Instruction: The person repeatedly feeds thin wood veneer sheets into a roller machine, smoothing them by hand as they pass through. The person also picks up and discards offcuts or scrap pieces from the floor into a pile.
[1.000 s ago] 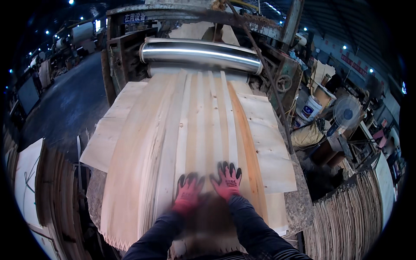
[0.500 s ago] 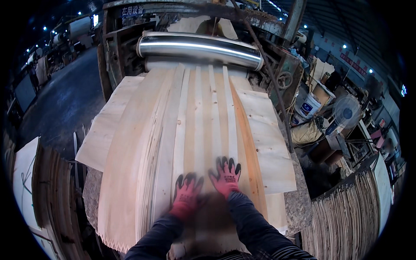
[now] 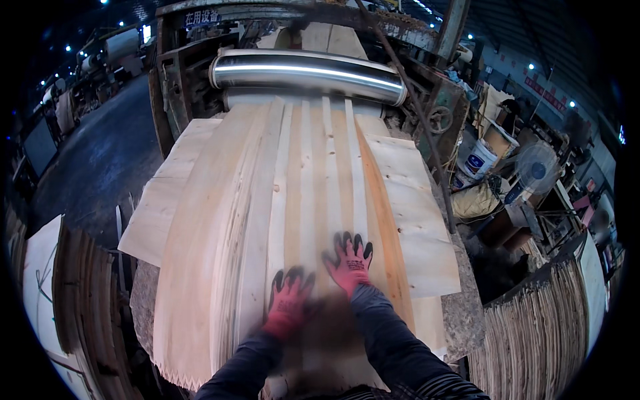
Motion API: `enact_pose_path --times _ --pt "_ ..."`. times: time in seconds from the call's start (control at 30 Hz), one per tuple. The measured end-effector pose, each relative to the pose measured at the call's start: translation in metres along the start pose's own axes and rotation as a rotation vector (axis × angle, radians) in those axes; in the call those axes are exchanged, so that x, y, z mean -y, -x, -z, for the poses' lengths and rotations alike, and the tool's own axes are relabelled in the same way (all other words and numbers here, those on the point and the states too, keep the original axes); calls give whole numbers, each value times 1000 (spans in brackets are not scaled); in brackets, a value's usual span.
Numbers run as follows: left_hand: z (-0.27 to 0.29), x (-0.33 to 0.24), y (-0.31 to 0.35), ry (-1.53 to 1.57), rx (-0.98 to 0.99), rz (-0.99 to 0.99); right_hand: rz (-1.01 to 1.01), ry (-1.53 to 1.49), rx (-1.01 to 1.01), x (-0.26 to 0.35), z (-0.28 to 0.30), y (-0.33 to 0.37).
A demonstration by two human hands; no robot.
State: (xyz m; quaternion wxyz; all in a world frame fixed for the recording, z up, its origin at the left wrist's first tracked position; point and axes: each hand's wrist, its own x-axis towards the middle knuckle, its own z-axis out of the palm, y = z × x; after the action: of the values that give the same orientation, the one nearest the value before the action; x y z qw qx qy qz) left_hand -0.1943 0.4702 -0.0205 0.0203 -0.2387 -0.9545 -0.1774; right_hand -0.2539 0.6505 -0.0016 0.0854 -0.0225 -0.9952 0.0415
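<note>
A worker's two hands, in red gloves with black fingertips, press flat on long strips of pale wood veneer laid side by side along a stone-topped bench in a dim workshop. The left hand lies near the bench's near edge with its grip open, fingers spread on the wood; the right hand sits just beside it and a little farther up, grip likewise open, palm down, holding nothing. The strips run from the near edge up to a shiny steel roller at the far end, set in a dark machine frame that carries a small blue sign at its top left corner. Wider sheets jut out past the bench's left and right edges. Beyond the right edge stand a white bucket with a blue label, a pedestal fan and stacks of veneer sheets on edge. A dark concrete floor stretches off to the left under small ceiling lights.
</note>
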Motion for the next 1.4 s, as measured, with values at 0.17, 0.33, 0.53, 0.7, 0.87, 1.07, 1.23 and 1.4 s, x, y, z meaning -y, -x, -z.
enact_pose_path --times 0.17,0.33,0.53,0.7,0.87,1.07,1.23,1.4 --pt "4 4 4 27 1 5 22 0 -81 -4 -20 -48" --pt "3 -1 -2 18 -98 -92 -10 -86 -145 -20 10 -140" --pt "3 32 -66 -93 -44 -75 301 -321 -195 35 22 -35" --pt "51 0 -55 -52 -167 -4 393 -85 181 5 -3 91" --pt "-24 22 39 -98 -25 270 601 -249 203 31 4 119" --pt "-18 24 -23 -117 -109 258 529 -120 161 18 -4 70" --pt "11 36 -93 -173 -45 251 495 -12 126 11 7 3" --pt "14 89 -183 -257 -111 252 289 -113 0 19 -13 -87"
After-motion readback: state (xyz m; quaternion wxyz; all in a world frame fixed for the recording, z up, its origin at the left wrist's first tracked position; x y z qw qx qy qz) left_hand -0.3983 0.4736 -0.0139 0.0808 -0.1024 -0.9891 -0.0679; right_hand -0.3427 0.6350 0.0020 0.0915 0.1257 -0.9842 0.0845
